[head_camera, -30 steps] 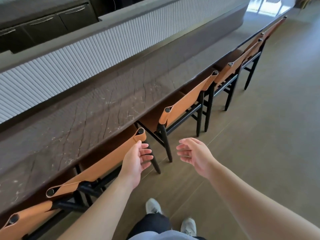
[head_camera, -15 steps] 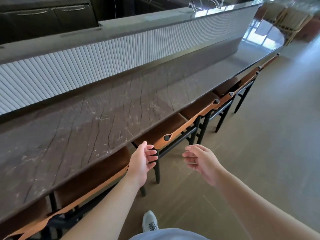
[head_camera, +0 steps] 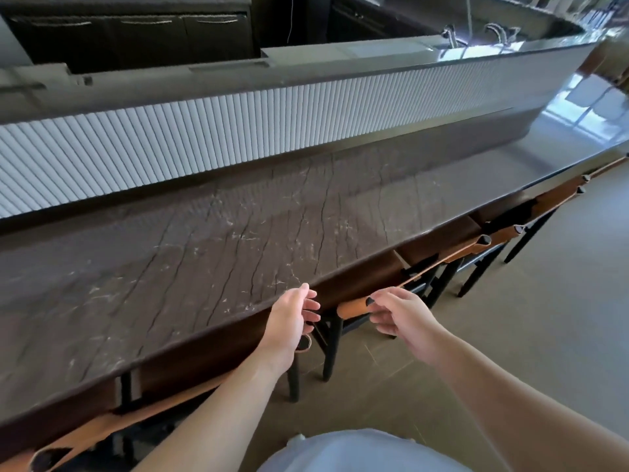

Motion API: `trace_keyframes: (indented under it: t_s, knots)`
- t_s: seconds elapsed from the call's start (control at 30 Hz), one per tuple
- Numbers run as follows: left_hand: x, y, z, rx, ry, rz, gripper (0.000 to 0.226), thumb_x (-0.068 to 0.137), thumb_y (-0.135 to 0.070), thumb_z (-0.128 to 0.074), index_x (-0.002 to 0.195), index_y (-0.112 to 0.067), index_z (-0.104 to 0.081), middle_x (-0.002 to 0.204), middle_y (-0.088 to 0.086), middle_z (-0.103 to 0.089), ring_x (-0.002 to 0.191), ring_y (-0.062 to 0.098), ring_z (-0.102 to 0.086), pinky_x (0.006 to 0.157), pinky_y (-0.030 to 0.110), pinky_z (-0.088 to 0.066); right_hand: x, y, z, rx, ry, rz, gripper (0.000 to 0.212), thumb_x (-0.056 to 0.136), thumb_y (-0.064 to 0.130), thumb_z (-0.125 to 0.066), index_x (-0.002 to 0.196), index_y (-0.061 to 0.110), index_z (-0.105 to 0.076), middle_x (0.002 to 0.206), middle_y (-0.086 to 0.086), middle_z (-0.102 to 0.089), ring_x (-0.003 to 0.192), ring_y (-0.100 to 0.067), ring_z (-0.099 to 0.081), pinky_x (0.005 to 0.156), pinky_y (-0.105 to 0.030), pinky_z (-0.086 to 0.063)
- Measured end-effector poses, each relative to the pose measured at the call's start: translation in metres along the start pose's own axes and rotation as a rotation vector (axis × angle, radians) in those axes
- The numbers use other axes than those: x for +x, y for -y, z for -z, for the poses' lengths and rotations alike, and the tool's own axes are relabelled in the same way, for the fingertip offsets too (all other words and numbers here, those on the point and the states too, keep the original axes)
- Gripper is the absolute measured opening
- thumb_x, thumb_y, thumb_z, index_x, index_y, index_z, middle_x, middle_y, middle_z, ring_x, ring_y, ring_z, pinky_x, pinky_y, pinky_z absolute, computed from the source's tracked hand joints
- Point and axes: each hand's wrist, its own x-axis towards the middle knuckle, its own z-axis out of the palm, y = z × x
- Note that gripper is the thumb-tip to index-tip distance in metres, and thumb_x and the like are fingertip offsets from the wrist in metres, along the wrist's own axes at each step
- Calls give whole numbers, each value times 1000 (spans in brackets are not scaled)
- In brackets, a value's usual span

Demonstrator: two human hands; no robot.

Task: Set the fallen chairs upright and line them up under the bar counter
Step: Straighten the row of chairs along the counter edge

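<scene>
Several chairs with tan leather backs and black legs stand upright in a row, tucked under the dark marble bar counter (head_camera: 211, 253). The nearest chair's backrest (head_camera: 352, 307) shows just in front of me, with its black legs below. My left hand (head_camera: 292, 320) hovers at the counter's edge, left of that backrest, fingers relaxed and holding nothing. My right hand (head_camera: 401, 316) hovers just right of the backrest's end, fingers loosely bent, fingertips close to the leather; I cannot tell whether they touch it. More chairs (head_camera: 493, 238) run off to the right, and another (head_camera: 112, 424) is at lower left.
A white ribbed panel (head_camera: 272, 131) rises behind the counter, with dark cabinets (head_camera: 136, 35) and taps (head_camera: 452, 34) beyond. Bare tiled floor (head_camera: 527, 335) stretches to the right of the chairs. My shirt shows at the bottom edge.
I have stepped closer to the counter and my view has risen. Both hands moved forward to either side of the nearest chair's backrest end. The chairs stay upright.
</scene>
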Motion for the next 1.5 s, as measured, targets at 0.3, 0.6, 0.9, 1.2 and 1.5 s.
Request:
trace_keyframes:
  t_s: [0.3,0.6,0.9,1.2,1.5]
  knots:
    - [16,12,9,31,-153,67,25,96,-38,-52,95,-19,-70,89,2,-73,78,14,-69,72,30,-54,48,7,-17,-215,105,48,20,91,10,-50,99,19,-67,85,-7,-69,74,-16,-61,79,-34,-56]
    - [13,28,-26,245,-298,98,25,86,-43,-53,87,-21,-65,70,-7,-66,57,0,-57,60,23,-44,102,-6,21,-943,317,414,10,89,34,-57,97,30,-60,95,13,-55,85,-12,-58,66,-27,-46]
    - [8,51,-48,953,-431,4,16,91,-39,-52,101,-29,-60,102,-12,-57,101,13,-52,91,35,-43,132,-16,36,-1360,612,815,25,83,19,-51,108,20,-56,107,3,-43,99,-23,-46,79,-33,-43]
    - [0,78,-30,1382,-360,-55,38,94,-34,-55,132,-32,-50,120,-8,-54,113,18,-51,95,34,-41,150,-31,37,-1654,593,993,44,88,9,-57,126,22,-38,113,-4,-44,96,-28,-53,66,-36,-35]
    - [4,75,-15,1473,-300,-160,29,91,-42,-57,115,-25,-57,99,-5,-58,97,21,-57,65,32,-39,154,-37,33,-1741,547,963,49,92,8,-55,135,16,-34,110,-7,-57,94,-30,-62,74,-41,-50]
